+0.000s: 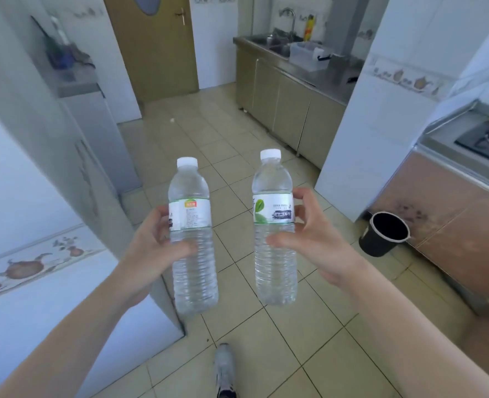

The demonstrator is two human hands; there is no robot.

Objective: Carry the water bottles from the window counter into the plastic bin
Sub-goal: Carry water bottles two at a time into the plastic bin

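I hold two clear water bottles upright in front of me, both with white caps. My left hand (151, 248) grips the left bottle (193, 271) around its middle, just below the white label with an orange patch. My right hand (312, 239) grips the right bottle (275, 265) at its label with a green leaf. The bottles are apart, over the tiled floor. A translucent plastic bin (306, 54) stands far ahead on the steel counter beside the sink.
A steel sink counter (323, 76) with cabinets runs along the back right. A white pillar (361, 133) and a stove counter (467, 156) lie to the right, with a black bucket (384, 234) on the floor. A tiled wall corner (117, 225) juts in left. A door (154, 44) is ahead. My shoe (224, 369) is below.
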